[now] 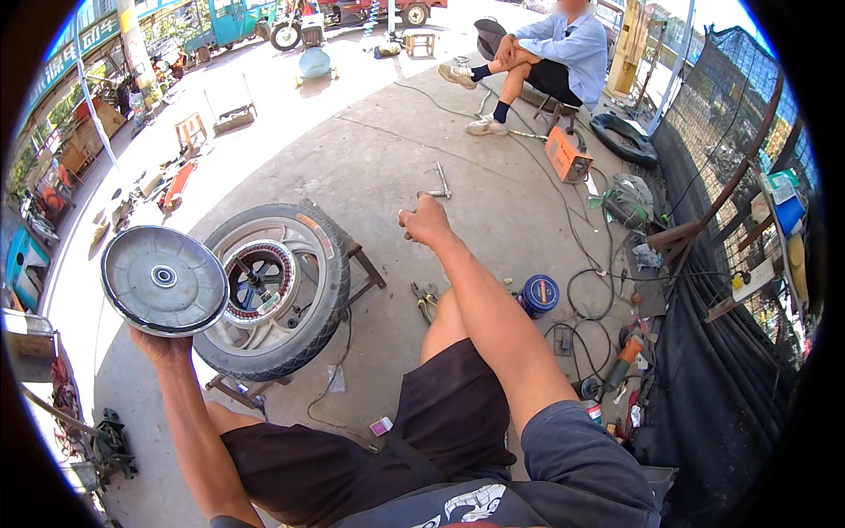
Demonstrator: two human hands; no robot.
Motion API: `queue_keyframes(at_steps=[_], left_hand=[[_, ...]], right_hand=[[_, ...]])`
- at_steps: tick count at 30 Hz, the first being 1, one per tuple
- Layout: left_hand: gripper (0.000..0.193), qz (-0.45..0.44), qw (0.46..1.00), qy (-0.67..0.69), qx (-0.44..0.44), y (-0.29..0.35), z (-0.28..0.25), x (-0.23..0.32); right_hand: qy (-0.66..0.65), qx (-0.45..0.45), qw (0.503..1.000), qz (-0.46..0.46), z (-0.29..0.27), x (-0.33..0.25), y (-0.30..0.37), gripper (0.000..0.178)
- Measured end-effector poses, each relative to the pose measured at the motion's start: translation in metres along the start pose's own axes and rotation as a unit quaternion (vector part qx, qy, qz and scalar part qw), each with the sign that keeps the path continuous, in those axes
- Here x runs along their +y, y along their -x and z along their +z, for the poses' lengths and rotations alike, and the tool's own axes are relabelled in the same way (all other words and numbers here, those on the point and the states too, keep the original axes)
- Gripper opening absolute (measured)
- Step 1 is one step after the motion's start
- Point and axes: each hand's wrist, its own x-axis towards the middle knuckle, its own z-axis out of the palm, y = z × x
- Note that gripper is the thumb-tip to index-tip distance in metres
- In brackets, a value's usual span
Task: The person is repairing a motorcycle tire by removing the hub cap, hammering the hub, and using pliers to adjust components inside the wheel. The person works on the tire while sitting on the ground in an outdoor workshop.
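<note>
My left hand holds up a round grey metal hub-motor cover from below, tilted so its inner face and central bearing show. Just right of it, a wheel with a black tyre lies flat on a low wooden stool. Copper windings ring the open hub, and the cover hides part of the wheel's left side. My right hand is stretched forward with its fingers curled closed; what they hold, if anything, is hidden. A metal socket wrench appears right beyond its knuckles; contact cannot be told.
Pliers and a blue round tin lie near my knees. Cables, an orange angle grinder and an orange welding machine are on the right. A person sits at the far right, near a loose tyre.
</note>
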Motion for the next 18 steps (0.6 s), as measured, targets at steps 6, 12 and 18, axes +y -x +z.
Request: queue_keyframes(at_steps=[6, 12, 18], left_hand=[[0.060, 0.009, 0.998, -0.057, -0.027, -0.001, 0.000, -0.005], [0.066, 0.018, 0.995, -0.095, -0.023, 0.000, 0.016, -0.013], [0.068, 0.020, 0.987, -0.150, -0.059, -0.009, 0.001, -0.009]], right_hand=[[-0.009, 0.000, 1.000, -0.008, 0.000, 0.002, -0.001, 0.049], [-0.008, -0.005, 1.000, -0.007, -0.004, 0.003, 0.000, 0.044], [-0.002, -0.010, 1.000, -0.007, -0.003, 0.001, 0.001, 0.041]])
